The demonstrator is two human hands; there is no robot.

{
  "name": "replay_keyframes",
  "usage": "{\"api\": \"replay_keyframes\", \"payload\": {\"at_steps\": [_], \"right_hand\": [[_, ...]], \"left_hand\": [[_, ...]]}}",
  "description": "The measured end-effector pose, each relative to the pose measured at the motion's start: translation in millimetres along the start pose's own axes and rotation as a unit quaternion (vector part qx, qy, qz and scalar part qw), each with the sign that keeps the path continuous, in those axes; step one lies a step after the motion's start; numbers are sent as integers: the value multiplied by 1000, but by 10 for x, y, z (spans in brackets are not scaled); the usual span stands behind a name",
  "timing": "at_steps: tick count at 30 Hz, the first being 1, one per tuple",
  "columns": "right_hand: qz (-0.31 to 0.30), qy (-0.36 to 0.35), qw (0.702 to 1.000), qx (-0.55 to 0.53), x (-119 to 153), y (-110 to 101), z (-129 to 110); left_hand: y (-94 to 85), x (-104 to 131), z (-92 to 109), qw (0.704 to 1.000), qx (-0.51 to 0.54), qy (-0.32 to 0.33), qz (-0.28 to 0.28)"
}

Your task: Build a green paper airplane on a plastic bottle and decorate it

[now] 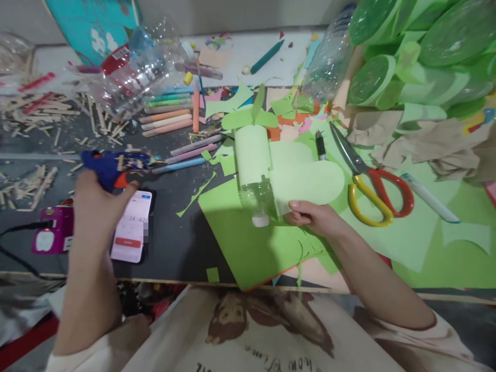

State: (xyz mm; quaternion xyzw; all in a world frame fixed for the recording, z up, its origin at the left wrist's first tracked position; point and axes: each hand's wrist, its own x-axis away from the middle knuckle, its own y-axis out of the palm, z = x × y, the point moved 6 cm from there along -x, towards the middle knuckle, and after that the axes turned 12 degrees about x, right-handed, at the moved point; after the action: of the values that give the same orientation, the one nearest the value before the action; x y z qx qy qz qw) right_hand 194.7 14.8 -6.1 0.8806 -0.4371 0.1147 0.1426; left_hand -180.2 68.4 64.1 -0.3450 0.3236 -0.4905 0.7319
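Note:
At the left, my left hand point(96, 196) is closed around a blue glue gun point(103, 164) with an orange trigger; its nozzle points right, and some of my fingers are hidden behind it. My right hand point(310, 217) pinches the lower edge of a pale green paper cutout point(310, 181) with rounded lobes. Beside that cutout lies a clear plastic bottle point(258, 199), cap toward me, wrapped in pale green paper point(251, 152). Green paper leaf shapes point(251, 119) sit at its far end. Under both is a bright green sheet point(240, 243).
A phone point(129, 227) lies beside my left wrist, near a magenta box point(50, 232) with a cable. Large scissors point(372, 181), a pen point(321, 145) and crumpled brown paper point(422, 142) are to the right. Markers point(168, 121), wooden sticks point(46, 113) and bottles point(132, 77) crowd the back.

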Motion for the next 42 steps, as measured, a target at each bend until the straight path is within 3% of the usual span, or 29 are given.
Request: {"api": "replay_keyframes", "payload": {"at_steps": [4, 7, 9, 11, 13, 16, 18, 21, 24, 26, 28, 31, 32, 34, 35, 37, 39, 42], "right_hand": [[3, 13, 1000, -14, -8, -4, -22], [1, 12, 1000, -24, -25, 12, -9], [4, 8, 999, -38, -24, 23, 9], [2, 8, 999, -47, -1, 35, 22], [1, 21, 999, -47, 41, 39, 30], [-20, 38, 999, -34, 110, 48, 18], [-57, 30, 998, -18, 141, 72, -8], [-107, 13, 994, 3, 163, 111, -46], [-122, 7, 992, 19, 164, 113, -82], [-113, -2, 993, 15, 155, 78, -120], [-61, -28, 997, -28, 129, -30, -178], [89, -40, 989, -113, 98, -284, -209], [128, -29, 984, -124, 93, -343, -198], [177, 4, 976, -123, 81, -396, -169], [187, 16, 975, -119, 73, -393, -160], [191, 29, 974, -115, 52, -358, -149], [201, 40, 971, -119, 42, -325, -127], [229, 73, 961, -140, 55, -299, -54]], "left_hand": [[-134, -228, -449, 996, -20, -90, 15], [-130, -276, -385, 994, -42, -99, -34], [-181, -231, -41, 995, -94, -35, -28], [-157, -112, 447, 997, -59, 28, -44], [47, 73, 975, 985, 67, 65, -144], [565, 483, 1732, 892, 199, 149, -377], [867, 702, 2005, 841, 217, 160, -470], [1178, 944, 2149, 750, 257, 122, -596], [1256, 1060, 2115, 669, 341, 21, -660], [1218, 1039, 2025, 665, 384, -42, -639], [1133, 917, 1885, 708, 426, -91, -555], [921, 603, 1584, 798, 501, -133, -308], [843, 509, 1479, 811, 530, -132, -209], [769, 401, 1294, 794, 592, -127, -55], [796, 381, 1221, 774, 619, -130, -15], [917, 385, 1100, 734, 664, -144, 23], [1043, 432, 1004, 714, 682, -156, 37], [1157, 520, 925, 746, 649, -145, 4]]}}
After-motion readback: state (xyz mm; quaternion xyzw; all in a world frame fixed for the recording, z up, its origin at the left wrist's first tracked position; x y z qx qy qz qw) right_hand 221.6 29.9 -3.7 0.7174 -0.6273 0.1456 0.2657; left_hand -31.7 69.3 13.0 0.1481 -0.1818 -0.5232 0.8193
